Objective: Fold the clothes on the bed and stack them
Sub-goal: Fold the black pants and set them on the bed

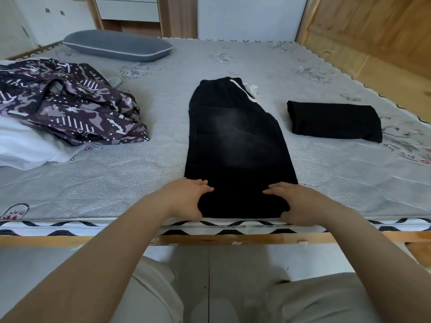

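Black jeans (235, 141), folded lengthwise, lie down the middle of the bed with the waistband far from me and the leg ends at the near edge. My left hand (189, 199) grips the near left corner of the legs, thumb under the hem and fingers on top. On the near right corner, my right hand (296, 203) holds the hem the same way. A folded black garment (333, 121) lies to the right of the jeans. A purple patterned garment (67, 103) sits crumpled at the left on top of a white garment (25, 148).
The grey printed mattress (130, 173) has a wooden frame edge (210, 238) close to my legs. A grey pillow (116, 46) lies at the far left. Wooden panelling (373, 26) rises at the far right. A small white cloth (253, 88) peeks out by the waistband.
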